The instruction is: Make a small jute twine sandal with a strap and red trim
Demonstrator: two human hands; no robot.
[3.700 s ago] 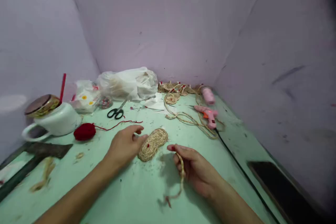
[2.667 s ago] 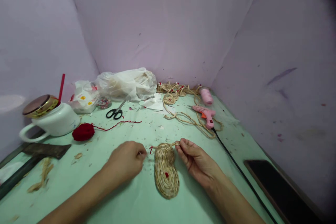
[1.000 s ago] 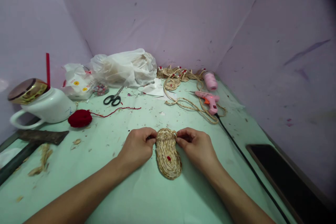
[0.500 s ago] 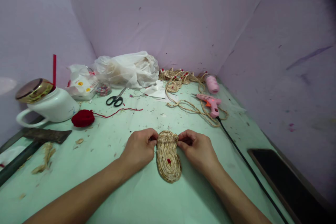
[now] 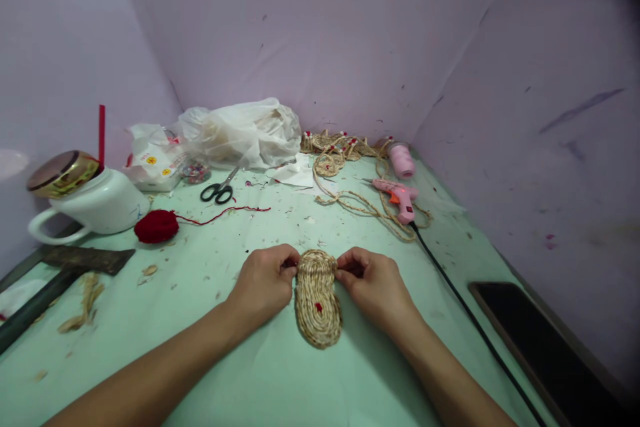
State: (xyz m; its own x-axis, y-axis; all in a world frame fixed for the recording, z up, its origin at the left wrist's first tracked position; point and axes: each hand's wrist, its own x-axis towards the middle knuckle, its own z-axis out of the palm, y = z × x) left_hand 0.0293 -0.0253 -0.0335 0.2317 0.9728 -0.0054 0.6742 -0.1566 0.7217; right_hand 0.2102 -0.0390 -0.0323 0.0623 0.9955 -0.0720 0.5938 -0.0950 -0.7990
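A small slipper-shaped piece of coiled straw cord point(image 5: 320, 320), with a red spot in its lower half, lies at the near middle of the table. Its far end has a band of cord running across. My left hand point(image 5: 265, 280) pinches the left edge of that far end between thumb and forefinger. On the opposite edge, my right hand point(image 5: 370, 280) pinches it in the same way. The fingertips hide small bits of the edges.
Beyond my hands lie scissors point(image 5: 217, 193), red yarn point(image 5: 157, 227), a pink glue gun point(image 5: 398, 196) with a black cord, and braided straw cord point(image 5: 345, 197). A white mug point(image 5: 110, 203) and a hammer point(image 5: 90, 258) are at left, a dark phone-like slab point(image 5: 540, 347) at right.
The whole view has shifted very slightly. Both hands keep their pinch on the coiled straw piece, with no clear movement of it.
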